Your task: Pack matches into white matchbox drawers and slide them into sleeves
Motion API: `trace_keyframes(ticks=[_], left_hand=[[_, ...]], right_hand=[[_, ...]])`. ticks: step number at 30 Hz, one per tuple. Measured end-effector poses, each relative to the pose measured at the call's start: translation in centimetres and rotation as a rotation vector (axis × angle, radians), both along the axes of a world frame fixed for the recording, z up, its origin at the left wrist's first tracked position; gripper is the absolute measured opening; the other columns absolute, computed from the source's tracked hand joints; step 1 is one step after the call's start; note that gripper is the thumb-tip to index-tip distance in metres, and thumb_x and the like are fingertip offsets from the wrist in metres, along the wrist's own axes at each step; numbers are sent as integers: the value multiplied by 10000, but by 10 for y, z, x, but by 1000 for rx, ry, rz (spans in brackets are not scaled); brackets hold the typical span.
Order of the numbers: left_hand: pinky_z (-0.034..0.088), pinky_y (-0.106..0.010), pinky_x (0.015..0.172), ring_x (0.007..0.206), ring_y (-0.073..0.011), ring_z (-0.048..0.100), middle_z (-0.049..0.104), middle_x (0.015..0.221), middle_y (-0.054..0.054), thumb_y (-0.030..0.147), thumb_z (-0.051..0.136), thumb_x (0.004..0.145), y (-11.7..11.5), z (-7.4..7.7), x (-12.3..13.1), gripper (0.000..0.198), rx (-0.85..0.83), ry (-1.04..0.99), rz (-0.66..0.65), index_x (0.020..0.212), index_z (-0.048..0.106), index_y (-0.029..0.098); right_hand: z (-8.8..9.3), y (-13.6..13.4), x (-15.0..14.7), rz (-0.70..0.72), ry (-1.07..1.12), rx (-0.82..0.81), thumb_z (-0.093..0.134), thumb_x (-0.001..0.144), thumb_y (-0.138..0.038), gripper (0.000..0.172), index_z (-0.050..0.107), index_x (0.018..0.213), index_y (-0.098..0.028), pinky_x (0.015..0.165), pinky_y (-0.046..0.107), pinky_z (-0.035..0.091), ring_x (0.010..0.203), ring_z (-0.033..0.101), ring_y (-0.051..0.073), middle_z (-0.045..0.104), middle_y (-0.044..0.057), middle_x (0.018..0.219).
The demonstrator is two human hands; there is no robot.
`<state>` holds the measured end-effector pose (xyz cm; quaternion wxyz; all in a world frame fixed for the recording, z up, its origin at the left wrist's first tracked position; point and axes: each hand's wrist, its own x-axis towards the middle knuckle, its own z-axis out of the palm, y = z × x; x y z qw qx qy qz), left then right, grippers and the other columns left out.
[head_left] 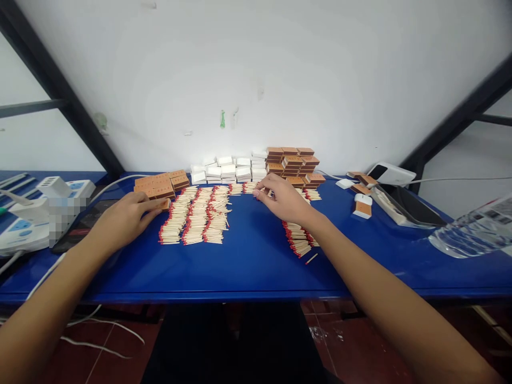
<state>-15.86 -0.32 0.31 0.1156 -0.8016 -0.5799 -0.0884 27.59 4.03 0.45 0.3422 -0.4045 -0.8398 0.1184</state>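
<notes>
Matchbox [163,205] lay between the fingertips of the left hand [125,217], pinched nearly together on it, probably to steady it. Matches [194,216] ran just right, heads aligned, likely for order. Right hand [286,200] near white boxes [229,172], fingers curled; couldn't tell gap or contents.

Power strip [30,224], probably a bottle [466,230]
</notes>
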Motion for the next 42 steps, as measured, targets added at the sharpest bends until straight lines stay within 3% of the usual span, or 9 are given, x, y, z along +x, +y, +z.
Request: trace_keyframes(ticks=[7,19,23,26,30,33,38,42], left_hand=[[551,-541,1029,1149,-407,670,740,1252,-182,557,365,1062,-8,-5,-13,616,13,14,28,1328,823,243],[569,-465,952,1118,-362,700,747,1185,-169,521,314,1093,-10,-4,-12,637,96,103,76,1293,825,197],[556,-452,901,1103,-352,696,746,1229,-159,527,311,1071,-13,3,-7,636,105,92,77,1255,823,198],[548,-408,873,1001,-305,701,745,1134,-135,573,385,1027,-11,16,1,620,134,-34,34,1227,817,176],[535,-377,871,917,-257,669,742,1038,-94,559,471,1016,17,44,28,543,181,-171,18,1224,797,178],[531,-436,999,1099,-310,676,771,1174,-129,491,536,1003,58,58,57,481,130,-130,-100,1237,797,161],[525,-492,1041,1215,-377,648,774,1135,-158,472,647,939,125,54,91,397,48,-69,-185,1137,826,178],[502,-511,1068,1235,-371,612,750,1187,-155,433,659,937,150,44,101,340,12,-34,-289,1127,824,204]], right_hand=[[-1,1,1,-6,4,9,571,1086,-480,332,737,972,-215,866,434,544,929,673,257,697,115,1072],[-3,3,1,-7,-9,25,591,1079,-446,290,744,986,-218,871,435,536,925,674,262,696,109,1054],[-1,1,1,-14,-22,21,588,1082,-464,312,755,993,-216,883,440,531,941,672,271,700,115,1060],[1,-1,-1,-19,-28,19,595,1081,-437,287,755,998,-213,874,428,529,935,670,264,703,109,1045],[-1,0,-2,-19,-44,29,615,1070,-367,221,747,982,-212,847,401,525,907,670,245,705,95,1019],[-2,3,0,-30,-44,15,629,1062,-329,186,741,974,-211,841,389,522,911,677,236,713,93,1035],[1,5,4,-50,-43,-16,603,1064,-282,187,733,954,-205,856,392,519,910,684,228,706,99,1068],[2,4,2,-59,-43,-17,596,1065,-271,173,726,974,-203,865,388,518,906,687,220,692,86,1054]])
